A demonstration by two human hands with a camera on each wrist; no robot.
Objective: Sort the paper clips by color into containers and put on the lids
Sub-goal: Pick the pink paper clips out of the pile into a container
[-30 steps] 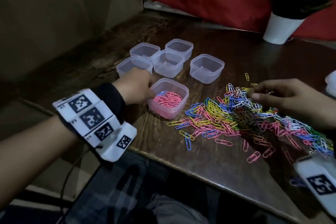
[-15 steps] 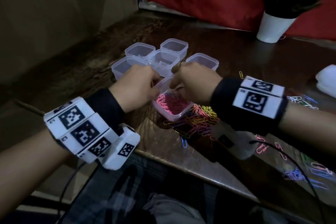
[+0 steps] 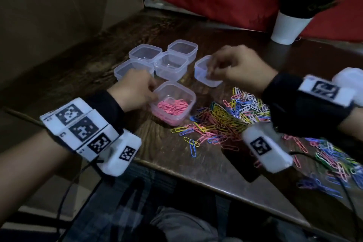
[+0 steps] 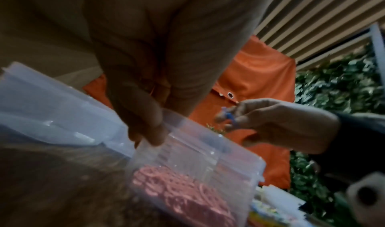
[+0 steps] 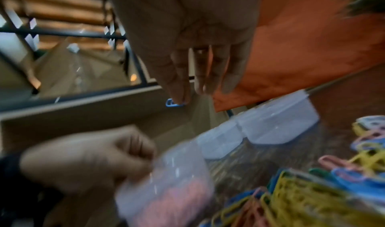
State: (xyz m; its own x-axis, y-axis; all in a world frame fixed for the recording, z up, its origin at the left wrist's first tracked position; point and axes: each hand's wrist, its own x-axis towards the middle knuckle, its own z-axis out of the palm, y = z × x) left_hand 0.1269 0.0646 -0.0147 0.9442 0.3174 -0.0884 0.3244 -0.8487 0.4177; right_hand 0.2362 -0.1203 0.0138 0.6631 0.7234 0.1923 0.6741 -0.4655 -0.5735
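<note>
While the left hand (image 3: pixel 135 92) grips the rim of the pink-clip container (image 3: pixel 173 102), the right hand (image 3: pixel 233 67) pinches a blue paper clip (image 5: pixel 174 103) over an empty container (image 3: pixel 206 73) (blurred); released carelessly, it could bounce out beside the mixed pile (image 3: pixel 229 120).

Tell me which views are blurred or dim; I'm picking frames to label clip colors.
Head view: dim, right hand motion-smeared, pink clips legible. Left wrist view: dark, soft; left hand shadowed. Right wrist view: heavily motion-blurred, clip pile streaked, one blue clip readable.
</note>
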